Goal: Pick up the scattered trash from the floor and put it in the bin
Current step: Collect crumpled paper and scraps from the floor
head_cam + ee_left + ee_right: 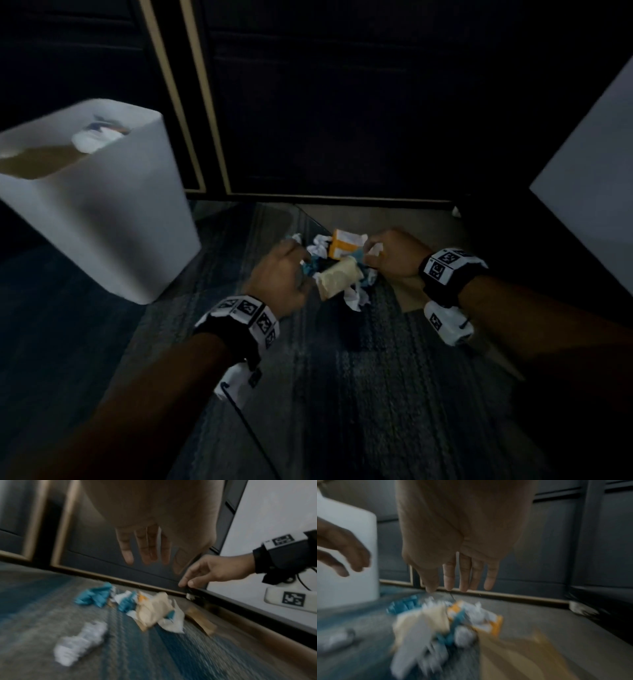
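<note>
A heap of trash (pixel 339 270) lies on the carpet: a beige wrapper (pixel 339 277), an orange-and-white box (pixel 342 245), blue scraps (pixel 94 596) and crumpled white paper (pixel 80 642). My left hand (pixel 291 267) hovers at the heap's left side. Its fingers (pixel 147 547) hang straight and hold nothing. My right hand (pixel 373 253) hovers at the heap's right side, and its fingers (pixel 462 574) also point down with nothing in them. The white bin (pixel 102 205) stands to the left with some trash inside it. Both wrist views are blurred.
Dark cabinet doors (pixel 325 102) with pale trim rise right behind the heap. A white panel (pixel 589 164) stands at the right. A flat brown cardboard piece (pixel 200 619) lies on the floor under my right wrist. Striped blue-grey carpet (pixel 342 394) stretches toward me.
</note>
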Available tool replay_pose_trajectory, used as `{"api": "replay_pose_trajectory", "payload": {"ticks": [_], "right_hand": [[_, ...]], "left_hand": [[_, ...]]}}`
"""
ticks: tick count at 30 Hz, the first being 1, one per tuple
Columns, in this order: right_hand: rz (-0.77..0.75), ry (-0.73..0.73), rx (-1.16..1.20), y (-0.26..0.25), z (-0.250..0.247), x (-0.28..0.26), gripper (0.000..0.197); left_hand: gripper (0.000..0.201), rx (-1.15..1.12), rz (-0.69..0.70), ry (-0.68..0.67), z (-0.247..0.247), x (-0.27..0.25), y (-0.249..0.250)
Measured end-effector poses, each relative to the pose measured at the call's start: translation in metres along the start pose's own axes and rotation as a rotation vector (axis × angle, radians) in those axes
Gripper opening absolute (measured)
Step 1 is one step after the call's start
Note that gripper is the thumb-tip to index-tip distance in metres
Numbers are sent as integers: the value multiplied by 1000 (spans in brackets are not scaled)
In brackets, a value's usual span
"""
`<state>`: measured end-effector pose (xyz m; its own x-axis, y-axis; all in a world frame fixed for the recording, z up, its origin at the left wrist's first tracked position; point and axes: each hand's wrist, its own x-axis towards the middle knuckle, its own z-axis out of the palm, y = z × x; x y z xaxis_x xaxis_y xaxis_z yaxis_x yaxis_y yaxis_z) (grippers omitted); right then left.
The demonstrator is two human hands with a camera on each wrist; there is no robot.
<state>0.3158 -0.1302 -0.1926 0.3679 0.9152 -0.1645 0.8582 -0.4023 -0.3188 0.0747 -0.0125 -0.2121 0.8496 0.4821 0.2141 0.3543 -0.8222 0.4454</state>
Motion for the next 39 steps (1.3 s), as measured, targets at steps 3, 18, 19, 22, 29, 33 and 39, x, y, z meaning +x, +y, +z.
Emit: {"api": "replay_pose_trajectory", "payload": {"ticks": [3,18,19,22,29,33,39], "right_hand": [[37,-5,-60,28,18,-4,22],[20,-147,-158,103,107,-12,59],[-30,-144,-168,102,110,-13,43],[-15,-133,-198,95,109,-15,15],[128,-67,-205,86,96,-21,60],[161,136,-219,60,59,-29,62],[89,307,-185,16,16,-12,48]], "left_hand": [[37,-57,11,-104,34,9,17],[88,249,34,-646,127,27,53],[87,221,27,-636,126,27,53],[82,106,-7,-583,121,24,50],[51,-148,-112,-338,102,15,42],[34,-294,-127,-140,81,13,40],[32,-264,-93,88,22,18,38]]}}
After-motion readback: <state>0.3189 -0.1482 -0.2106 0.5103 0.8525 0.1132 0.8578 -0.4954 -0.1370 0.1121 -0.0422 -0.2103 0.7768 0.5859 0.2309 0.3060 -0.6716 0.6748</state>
